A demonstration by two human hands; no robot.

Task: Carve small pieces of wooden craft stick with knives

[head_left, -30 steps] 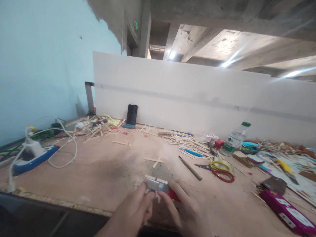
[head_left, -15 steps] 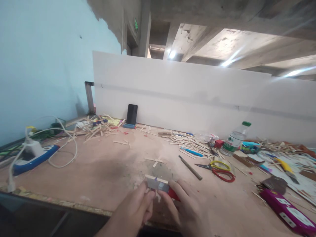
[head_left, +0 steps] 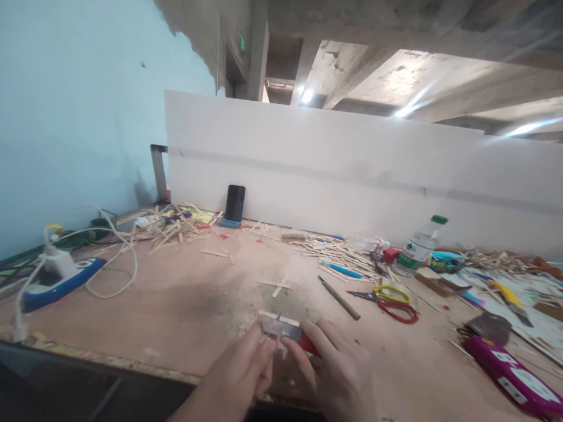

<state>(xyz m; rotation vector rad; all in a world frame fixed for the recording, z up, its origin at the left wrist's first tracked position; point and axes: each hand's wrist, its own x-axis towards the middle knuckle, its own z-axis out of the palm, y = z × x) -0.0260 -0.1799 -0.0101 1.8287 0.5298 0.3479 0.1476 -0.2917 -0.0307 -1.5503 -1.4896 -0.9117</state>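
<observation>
Near the table's front edge my left hand [head_left: 240, 369] is closed in a pinch on a thin wooden craft stick [head_left: 275, 318]. My right hand [head_left: 336, 366] is wrapped round a red-handled utility knife [head_left: 310, 344]. Its flat grey blade lies along the near side of the stick, between my two hands. A small purple mark shows at the stick's middle. Just beyond, two more craft sticks [head_left: 278, 288] lie crossed on the table. The fingertips partly hide both ends of the held stick.
Right of my hands lie a round metal rod [head_left: 338, 298], scissors [head_left: 387, 300] and a magenta case [head_left: 512, 375]. A loose stick pile [head_left: 338, 255] and water bottle [head_left: 417, 249] stand behind. A phone [head_left: 235, 203] leans on the white panel. A power strip [head_left: 65, 287] with cables sits left.
Both hands keep nearly the same place and grip. The grey blade between them looks slightly shifted or tilted. A small red bit now shows on the table right of my right hand.
</observation>
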